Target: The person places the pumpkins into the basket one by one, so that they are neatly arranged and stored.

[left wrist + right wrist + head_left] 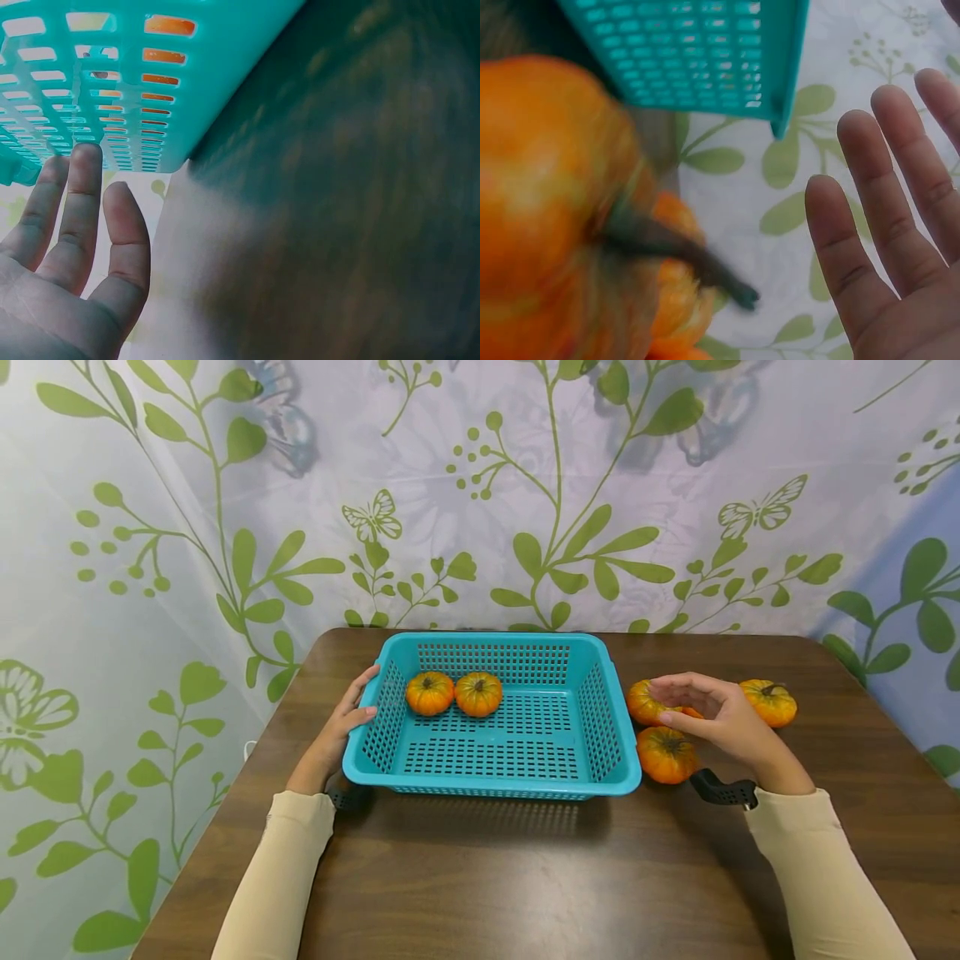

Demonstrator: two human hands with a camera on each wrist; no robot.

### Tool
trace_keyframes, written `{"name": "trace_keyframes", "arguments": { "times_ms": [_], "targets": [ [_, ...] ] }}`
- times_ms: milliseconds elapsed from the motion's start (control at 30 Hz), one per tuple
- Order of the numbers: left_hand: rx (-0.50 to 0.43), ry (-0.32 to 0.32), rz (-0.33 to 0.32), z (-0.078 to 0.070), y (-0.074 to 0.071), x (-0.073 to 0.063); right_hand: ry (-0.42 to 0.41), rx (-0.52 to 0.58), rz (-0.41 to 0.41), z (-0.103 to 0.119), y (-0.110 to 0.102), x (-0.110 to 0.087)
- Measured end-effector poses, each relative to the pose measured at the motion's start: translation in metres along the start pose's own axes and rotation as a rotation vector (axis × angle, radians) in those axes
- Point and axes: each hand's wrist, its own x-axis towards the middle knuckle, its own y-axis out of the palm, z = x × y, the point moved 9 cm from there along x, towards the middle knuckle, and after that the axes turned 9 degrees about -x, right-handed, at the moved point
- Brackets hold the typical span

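Near the far edge of the bench [487, 893], the left grip [339, 724] touches the basket [491, 787] with nearly straight fingers. The right grip [716, 718], loosely parted, holds nothing and seems reaching for pumpkins [666, 758] toward the far right corner; next, it should curl around one.

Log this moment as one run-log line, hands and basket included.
left hand: touching basket, left side | right hand: empty, near loose pumpkins right of basket | basket: on table, two pumpkins inside
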Motion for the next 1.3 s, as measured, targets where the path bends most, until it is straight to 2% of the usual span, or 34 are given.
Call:
{"name": "trace_keyframes", "arguments": {
  "times_ms": [200, 633, 933, 1300],
  "targets": [
    [-0.009, 0.005, 0.003, 0.0, 0.0, 0.001, 0.039, -0.03, 0.029, -0.011, -0.006, -0.012],
    [-0.011, 0.012, 0.021, 0.001, 0.001, 0.001, 0.15, -0.227, 0.107, -0.042, -0.011, -0.036],
    [-0.02, 0.012, 0.018, 0.001, 0.0, 0.001, 0.183, -0.147, 0.168, -0.06, -0.01, -0.046],
    [-0.013, 0.008, 0.004, 0.001, -0.001, 0.002, 0.204, -0.113, 0.217, -0.076, -0.005, -0.051]
  ]
}}
